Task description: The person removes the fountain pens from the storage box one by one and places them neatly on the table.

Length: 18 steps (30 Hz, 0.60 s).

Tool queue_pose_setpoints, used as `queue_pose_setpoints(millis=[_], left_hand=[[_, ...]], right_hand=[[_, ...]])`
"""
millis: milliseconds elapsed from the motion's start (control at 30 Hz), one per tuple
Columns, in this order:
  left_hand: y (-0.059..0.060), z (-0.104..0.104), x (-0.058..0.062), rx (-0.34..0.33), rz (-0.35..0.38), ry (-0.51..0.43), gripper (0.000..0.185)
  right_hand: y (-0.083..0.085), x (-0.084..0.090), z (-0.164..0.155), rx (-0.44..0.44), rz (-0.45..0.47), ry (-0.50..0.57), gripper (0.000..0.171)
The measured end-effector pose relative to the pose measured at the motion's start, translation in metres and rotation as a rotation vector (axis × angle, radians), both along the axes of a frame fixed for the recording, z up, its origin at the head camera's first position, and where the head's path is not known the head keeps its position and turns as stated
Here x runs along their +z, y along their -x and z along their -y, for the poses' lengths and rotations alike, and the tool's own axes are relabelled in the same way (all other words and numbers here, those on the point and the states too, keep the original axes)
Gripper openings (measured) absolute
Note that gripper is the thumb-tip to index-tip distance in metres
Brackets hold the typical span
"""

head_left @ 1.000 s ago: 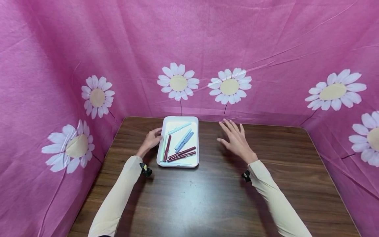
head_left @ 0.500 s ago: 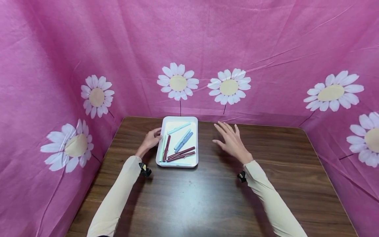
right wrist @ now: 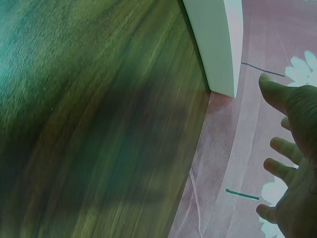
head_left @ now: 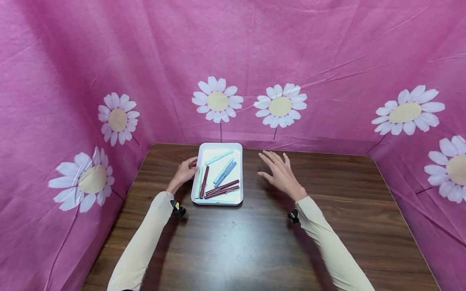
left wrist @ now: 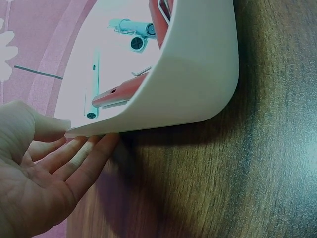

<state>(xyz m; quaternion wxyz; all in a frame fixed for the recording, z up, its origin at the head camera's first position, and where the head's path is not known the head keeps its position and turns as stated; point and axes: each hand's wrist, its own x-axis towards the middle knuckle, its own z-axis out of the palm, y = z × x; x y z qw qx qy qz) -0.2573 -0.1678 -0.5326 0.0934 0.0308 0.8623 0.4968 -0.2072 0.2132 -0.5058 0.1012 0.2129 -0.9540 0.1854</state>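
Observation:
My left hand [head_left: 185, 172] grips the left side of a white tray [head_left: 240, 169]. In the left wrist view its thumb [left wrist: 49, 128] lies at the rim, with the fingers against the outer wall. Several slim capped pens lie in the tray. A light blue pen [head_left: 219, 157] is at the far end, two blue pens [head_left: 225, 172] lie together in the middle, and dark red pens [head_left: 223, 189] are nearer me. A pale green pen [head_left: 199, 184] lines the left wall. My right hand [head_left: 280, 171] hovers right of the tray, apart from it, fingers spread and holding nothing.
The tray stands on a dark wood table [head_left: 233, 246], close to its back edge. A pink curtain [head_left: 251, 44] with white flowers hangs behind and on both sides. Black straps with small devices [head_left: 178, 209] sit at both wrists.
My right hand has moved left, closer to the tray, with its fingers still spread. My left hand keeps its hold on the tray's side, and the pens lie as before.

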Motion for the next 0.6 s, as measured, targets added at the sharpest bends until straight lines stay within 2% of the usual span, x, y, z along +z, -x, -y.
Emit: queue_pose_setpoints(millis=[300, 600], left_hand=[[-0.001, 0.0, 0.001, 0.007, 0.003, -0.002, 0.053], [-0.001, 0.002, 0.001, -0.007, 0.013, -0.007, 0.053]], right_hand=[[-0.002, -0.001, 0.009, 0.016, 0.017, 0.018, 0.068], [-0.002, -0.005, 0.016, 0.038, -0.005, 0.022, 0.06]])
